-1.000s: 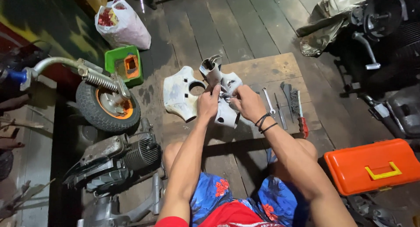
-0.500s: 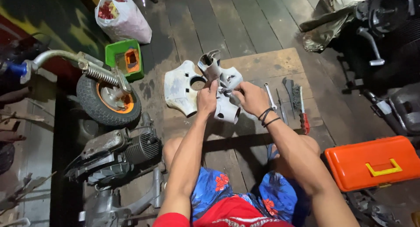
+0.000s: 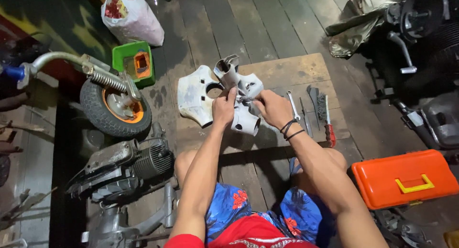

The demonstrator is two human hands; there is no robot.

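I sit on a dark plank floor with a wooden board (image 3: 291,71) in front of my knees. My left hand (image 3: 223,109) grips a pale grey handlebar housing (image 3: 237,83) held above the board. My right hand (image 3: 271,107), with black bands at the wrist, pinches a small part at the housing's right side; what it pinches is too small to tell. A second flat white cover plate (image 3: 193,99) with a round hole lies on the board just left of the housing.
Hand tools (image 3: 319,109), one with a red handle, lie on the board's right part. An orange toolbox (image 3: 404,177) sits at right. A small wheel on a fork (image 3: 114,104), an engine (image 3: 126,167), a green tray (image 3: 134,64) and a plastic bag (image 3: 131,16) stand at left.
Both hands stay on the housing with only slight shifts; the view has drifted a little.
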